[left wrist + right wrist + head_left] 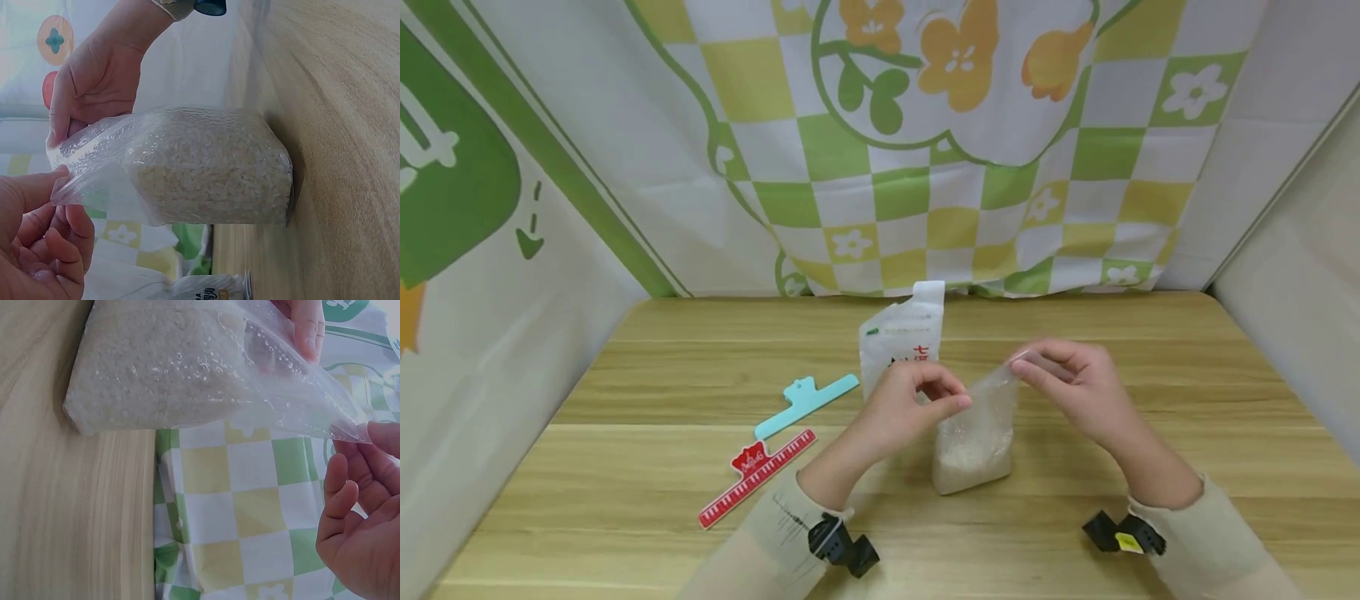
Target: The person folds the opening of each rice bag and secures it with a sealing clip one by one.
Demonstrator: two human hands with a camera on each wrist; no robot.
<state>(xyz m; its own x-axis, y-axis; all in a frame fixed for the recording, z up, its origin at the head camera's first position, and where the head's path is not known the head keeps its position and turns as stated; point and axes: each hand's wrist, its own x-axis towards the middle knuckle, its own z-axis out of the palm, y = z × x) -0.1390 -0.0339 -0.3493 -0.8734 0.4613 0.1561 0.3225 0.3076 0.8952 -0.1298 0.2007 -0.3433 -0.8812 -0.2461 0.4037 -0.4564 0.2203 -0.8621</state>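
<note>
A clear plastic bag of rice (973, 454) stands upright on the wooden table, its lower part filled with white grains. My left hand (910, 404) pinches one top corner of the bag between thumb and fingers. The opposite top corner is pinched by my right hand (1075, 383), so the upper film is stretched between the two. In the left wrist view the bag (206, 165) shows its grains closely, with the left hand (44, 237) at its top edge. The right wrist view shows the right hand (369, 500) holding the other corner.
Behind my left hand stands a white printed packet (901, 329). A light-blue sealing clip (805, 407) and a red sealing clip (756, 479) lie on the table (662, 392) to the left. A checked cloth (955, 192) hangs at the table's back edge.
</note>
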